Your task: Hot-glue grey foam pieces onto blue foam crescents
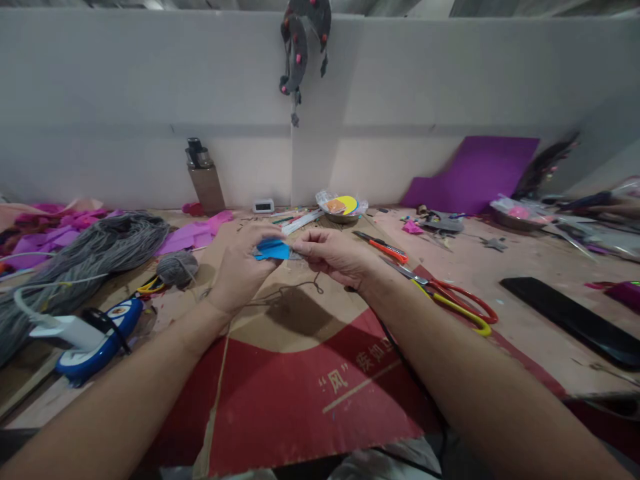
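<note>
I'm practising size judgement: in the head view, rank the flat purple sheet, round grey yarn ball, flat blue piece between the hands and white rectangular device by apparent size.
1. Purple sheet
2. Grey yarn ball
3. Blue piece, visible part only
4. White device

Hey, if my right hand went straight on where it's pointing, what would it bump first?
Most likely the blue piece in your left hand, just ahead of your right hand, though exact depth is unclear.

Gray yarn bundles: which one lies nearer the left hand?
The small, round yarn ball. It sits between the left hand and the long, loose hank, which spreads out farther left.
</note>
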Motion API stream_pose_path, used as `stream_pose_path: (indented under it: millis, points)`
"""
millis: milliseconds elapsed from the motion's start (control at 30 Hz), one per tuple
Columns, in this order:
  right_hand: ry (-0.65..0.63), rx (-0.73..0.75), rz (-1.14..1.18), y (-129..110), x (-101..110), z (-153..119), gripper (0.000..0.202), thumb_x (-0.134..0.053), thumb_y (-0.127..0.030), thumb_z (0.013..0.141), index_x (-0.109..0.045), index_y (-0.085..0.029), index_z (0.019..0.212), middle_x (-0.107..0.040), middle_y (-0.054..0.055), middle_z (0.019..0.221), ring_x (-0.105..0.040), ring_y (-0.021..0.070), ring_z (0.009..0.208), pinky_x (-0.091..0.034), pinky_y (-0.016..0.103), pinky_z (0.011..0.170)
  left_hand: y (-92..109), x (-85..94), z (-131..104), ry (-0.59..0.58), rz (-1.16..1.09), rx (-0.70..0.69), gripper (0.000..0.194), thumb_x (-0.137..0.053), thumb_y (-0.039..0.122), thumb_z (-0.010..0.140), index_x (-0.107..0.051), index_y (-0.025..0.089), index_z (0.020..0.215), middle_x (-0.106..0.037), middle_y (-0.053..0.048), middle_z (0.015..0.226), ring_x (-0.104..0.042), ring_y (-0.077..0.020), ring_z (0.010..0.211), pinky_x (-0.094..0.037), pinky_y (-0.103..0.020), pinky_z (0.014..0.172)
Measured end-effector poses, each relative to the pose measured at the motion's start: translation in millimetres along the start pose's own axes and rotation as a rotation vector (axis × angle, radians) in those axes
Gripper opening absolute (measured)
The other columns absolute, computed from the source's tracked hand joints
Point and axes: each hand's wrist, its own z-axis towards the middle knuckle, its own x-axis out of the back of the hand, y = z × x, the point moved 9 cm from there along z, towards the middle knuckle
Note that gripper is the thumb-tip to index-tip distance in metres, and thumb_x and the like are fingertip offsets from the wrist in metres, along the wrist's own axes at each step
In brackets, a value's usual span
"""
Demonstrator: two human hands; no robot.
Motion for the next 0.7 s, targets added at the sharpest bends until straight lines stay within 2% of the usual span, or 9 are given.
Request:
stream_pose_path:
  millis: [133,233,300,400,467,500,533,600,700]
  points:
    - [0.15,0.071,-0.102,-8,9,-1,0.024,-0.074,-0.034,0.067,-0.057,-0.017,0.067,-0.047,-0.005,0.061,-0.033,0.0054,0.05,-0.023,0.023,0.046,-8,4.2,-2,0.061,0.142,0.096,0.057,-0.074,0.023,0.068,-0.054,0.023,0.122,-0.059,-0.008,0.123,-0.055,-0.0241,0.111,-0.045,-0.038,0.093]
    - [0.21,0.122,-0.18,-14,13,-2,0.02,-0.072,-0.034,0.069,-0.059,-0.018,0.069,-0.05,-0.004,0.062,-0.036,0.0064,0.052,-0.027,0.023,0.048,-9,12.5,-2,0.128,0.252,0.137,0.067,-0.079,0.027,0.062,-0.052,0.024,0.123,-0.054,-0.01,0.128,-0.05,-0.0282,0.117,-0.044,-0.041,0.093]
    - [0.229,0.154,-0.205,-17,14,-2,0.02,-0.07,-0.035,0.071,-0.059,-0.018,0.07,-0.05,-0.004,0.062,-0.035,0.0062,0.051,-0.025,0.023,0.047,-18,15.9,-2,0.158,0.211,0.206,0.067,-0.079,0.026,0.059,-0.053,0.022,0.12,-0.055,-0.011,0.125,-0.053,-0.0276,0.111,-0.045,-0.039,0.087]
    - [0.263,0.188,-0.219,-18,17,-2,0.021,-0.069,-0.036,0.073,-0.058,-0.018,0.07,-0.047,-0.005,0.061,-0.031,0.0058,0.05,-0.023,0.023,0.047,-47,4.9,-8,0.099,-0.085,0.471,0.045,-0.071,0.024,0.064,-0.058,0.018,0.107,-0.064,-0.01,0.102,-0.062,-0.0209,0.084,-0.047,-0.033,0.07]
    - [0.299,0.209,-0.229,-20,19,-3,0.021,-0.068,-0.036,0.074,-0.057,-0.018,0.07,-0.048,-0.005,0.062,-0.032,0.0059,0.051,-0.024,0.023,0.048,-62,-17.4,-19,-0.025,-0.385,0.697,0.027,-0.064,0.021,0.067,-0.061,0.015,0.093,-0.066,-0.008,0.084,-0.062,-0.0175,0.07,-0.045,-0.03,0.063]
    - [0.314,0.218,-0.235,-20,19,-3,0.021,-0.068,-0.035,0.074,-0.057,-0.018,0.07,-0.05,-0.005,0.063,-0.033,0.006,0.052,-0.026,0.023,0.049,-62,-28.4,-24,-0.083,-0.534,0.775,0.023,-0.063,0.02,0.066,-0.062,0.014,0.088,-0.067,-0.008,0.08,-0.062,-0.0166,0.068,-0.045,-0.029,0.062]
    - [0.326,0.229,-0.24,-21,20,-4,0.02,-0.067,-0.035,0.075,-0.057,-0.018,0.07,-0.051,-0.005,0.064,-0.035,0.0062,0.053,-0.028,0.023,0.05,-59,-36.7,-27,-0.123,-0.664,0.818,0.021,-0.063,0.018,0.065,-0.062,0.013,0.085,-0.067,-0.008,0.08,-0.062,-0.016,0.068,-0.045,-0.029,0.063]
    - [0.343,0.251,-0.249,-22,19,-4,0.02,-0.066,-0.035,0.075,-0.057,-0.018,0.071,-0.053,-0.004,0.066,-0.037,0.0066,0.054,-0.03,0.024,0.052,-47,-44.0,-28,-0.153,-0.832,0.818,0.022,-0.067,0.017,0.065,-0.064,0.013,0.086,-0.069,-0.009,0.083,-0.062,-0.015,0.071,-0.047,-0.028,0.066]
    - [0.368,0.283,-0.27,-23,19,-6,0.021,-0.065,-0.036,0.076,-0.058,-0.018,0.072,-0.054,-0.004,0.067,-0.04,0.0074,0.056,-0.034,0.024,0.055,-37,-46.0,-27,-0.176,-0.851,0.789,0.026,-0.073,0.022,0.067,-0.066,0.013,0.09,-0.069,-0.007,0.084,-0.06,-0.012,0.068,-0.046,-0.026,0.065]
